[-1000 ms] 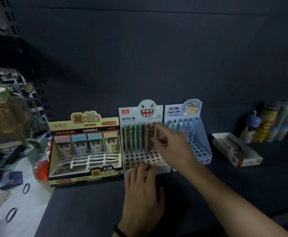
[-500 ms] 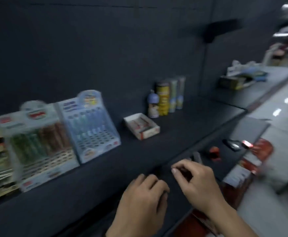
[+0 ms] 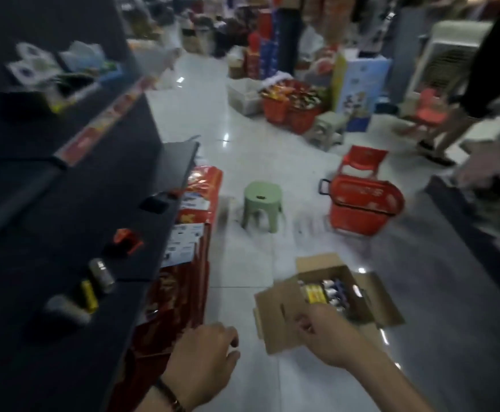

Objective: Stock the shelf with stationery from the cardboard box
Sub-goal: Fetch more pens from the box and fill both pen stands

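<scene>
An open cardboard box sits on the white tiled floor at lower centre, its flaps spread. Inside lie several packs of stationery, yellow and blue-white. My right hand hovers over the box's near left side with loosely curled fingers and holds nothing that I can see. My left hand hangs to the left of the box above the floor, fingers relaxed and empty, a dark band on its wrist. The dark shelf runs along the left. The frame is blurred.
Small cylinders and a red-black item lie on the lower shelf. Red packages lean against its base. A green stool and a red basket stand ahead on the floor. A person's legs are at right.
My view has swung from the pen displays on the shelf rightward and down to the floor. Both hands left the shelf; the right one now hangs over the cardboard box.
</scene>
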`<state>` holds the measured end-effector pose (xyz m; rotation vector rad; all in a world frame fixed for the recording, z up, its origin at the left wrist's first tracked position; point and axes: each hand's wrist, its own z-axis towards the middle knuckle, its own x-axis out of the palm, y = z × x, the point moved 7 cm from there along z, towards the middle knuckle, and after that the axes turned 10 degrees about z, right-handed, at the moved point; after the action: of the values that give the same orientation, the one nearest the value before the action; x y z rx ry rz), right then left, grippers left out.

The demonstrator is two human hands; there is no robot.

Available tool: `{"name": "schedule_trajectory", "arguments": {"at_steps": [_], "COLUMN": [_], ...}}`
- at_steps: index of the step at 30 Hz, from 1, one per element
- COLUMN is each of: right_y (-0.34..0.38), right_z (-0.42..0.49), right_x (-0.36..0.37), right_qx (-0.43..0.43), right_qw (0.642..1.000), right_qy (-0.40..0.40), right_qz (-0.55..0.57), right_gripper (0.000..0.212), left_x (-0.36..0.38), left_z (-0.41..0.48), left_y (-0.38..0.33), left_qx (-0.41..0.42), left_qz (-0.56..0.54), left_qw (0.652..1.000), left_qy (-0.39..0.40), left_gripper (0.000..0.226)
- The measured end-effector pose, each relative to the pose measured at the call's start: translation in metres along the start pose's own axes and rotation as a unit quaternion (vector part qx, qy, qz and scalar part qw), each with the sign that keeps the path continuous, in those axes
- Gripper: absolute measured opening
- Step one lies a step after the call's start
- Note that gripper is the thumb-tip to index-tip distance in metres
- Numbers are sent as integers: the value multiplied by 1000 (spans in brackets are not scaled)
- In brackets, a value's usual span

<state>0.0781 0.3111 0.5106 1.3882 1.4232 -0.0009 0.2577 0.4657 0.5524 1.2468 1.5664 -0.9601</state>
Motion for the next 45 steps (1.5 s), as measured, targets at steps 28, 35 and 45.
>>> {"name": "schedule_trajectory", "arguments": {"at_steps": [28, 35, 45], "right_y": [-654, -792, -843], "right_z": [375, 483, 519], "right_x": [10, 117, 189], "right_qx": [238, 149, 131], "right_qw": [960, 951, 921], "right_qy": [141, 233, 261], "right_qz": [-34, -138, -259], "right_gripper": [25, 42, 70], "left_x": [422, 568, 662], "left_z": [572, 612, 623], "left_y": [-253, -295, -310], "left_qx": [47, -28, -34], "left_qz": [-120, -188, -198], "left_qw": [947, 953, 959], "left_qy": [294, 235, 199], "left_gripper": [39, 63, 78]}}
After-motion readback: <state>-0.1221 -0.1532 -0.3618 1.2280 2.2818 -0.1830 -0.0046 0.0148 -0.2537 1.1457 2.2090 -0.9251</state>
